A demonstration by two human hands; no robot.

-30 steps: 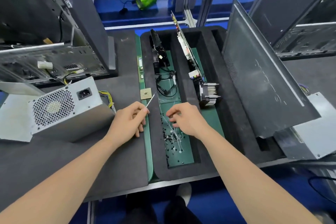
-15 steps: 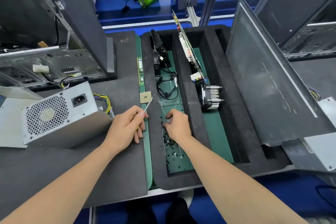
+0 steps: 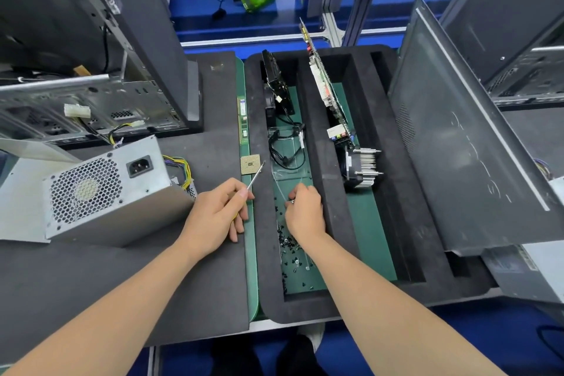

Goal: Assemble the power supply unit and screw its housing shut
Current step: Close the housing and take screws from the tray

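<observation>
One power supply unit [image 3: 103, 192] lay on the mat at nine o'clock, well apart from the loose screws [image 3: 290, 241] in the foam tray [image 3: 305, 308] at six o'clock. We judged a dropped screw [image 3: 291, 201] the main risk, because it is small and only lightly pinched. Our right hand [image 3: 305, 214] curled its fingers narrowly and appeared to pinch one. Our left hand [image 3: 213, 217] gripped the screwdriver [image 3: 254, 177], tip toward one o'clock.

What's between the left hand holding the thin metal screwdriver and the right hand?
Head view: a green mat strip and the black foam tray's wall lie between left hand and right hand.
</observation>
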